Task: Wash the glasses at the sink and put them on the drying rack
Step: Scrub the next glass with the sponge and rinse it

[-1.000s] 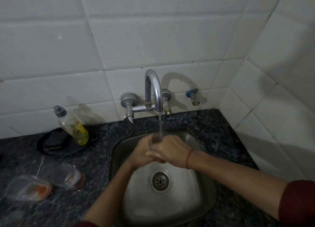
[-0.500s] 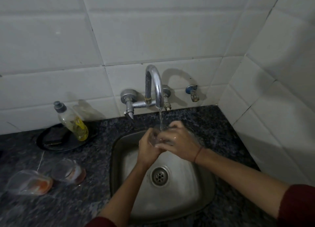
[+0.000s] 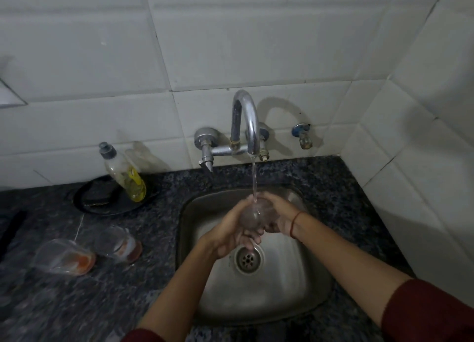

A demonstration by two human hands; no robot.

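A clear glass [image 3: 252,214] is held over the steel sink [image 3: 302,285] under the running stream from the chrome tap [image 3: 245,121]. My left hand [image 3: 230,235] grips the glass from the left and below. My right hand [image 3: 278,213] wraps round it from the right. Water lands on the glass near its top. Two more clear glasses stand upside down on the dark granite counter left of the sink: one [image 3: 116,242] nearer the sink, the other [image 3: 62,257] further left, both with orange marks. No drying rack is in view.
A dish soap bottle [image 3: 123,173] with yellow liquid leans on a black round plate [image 3: 102,200] at the back left. White tiled walls close off the back and the right side. A small blue valve [image 3: 302,135] sticks out right of the tap.
The glass has turned in my hands, with its round side now facing me. My left hand has shifted lower under it. The view has tilted slightly.
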